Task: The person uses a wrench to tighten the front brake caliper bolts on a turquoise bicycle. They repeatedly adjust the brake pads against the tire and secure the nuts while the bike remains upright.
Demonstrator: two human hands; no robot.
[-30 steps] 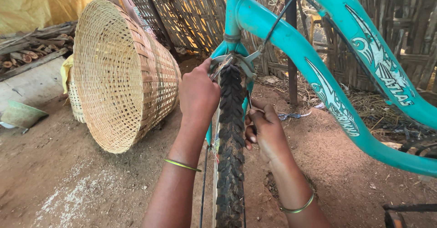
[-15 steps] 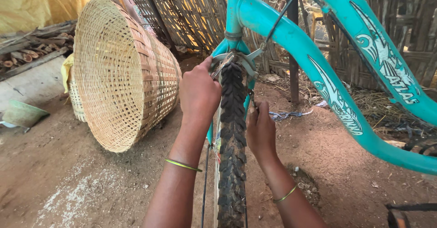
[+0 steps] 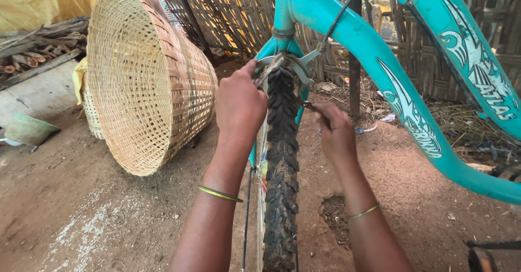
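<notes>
Left hand (image 3: 239, 106) fingers closed on brake arm (image 3: 269, 65) beside tyre (image 3: 281, 158). Right hand (image 3: 336, 131) fingers pinching small tool (image 3: 308, 106). Woven basket (image 3: 146, 82) left.

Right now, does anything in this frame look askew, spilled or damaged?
The large woven basket lies tipped on its side on the dirt floor, mouth facing the camera. A pale powdery patch looks spilled. Both hands, left hand and right hand, are at the bicycle's brake caliper; no damage shows.

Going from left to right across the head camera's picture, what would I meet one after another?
Green pan → woven basket → left hand → knobbly tyre → right hand → turquoise bicycle frame.
</notes>
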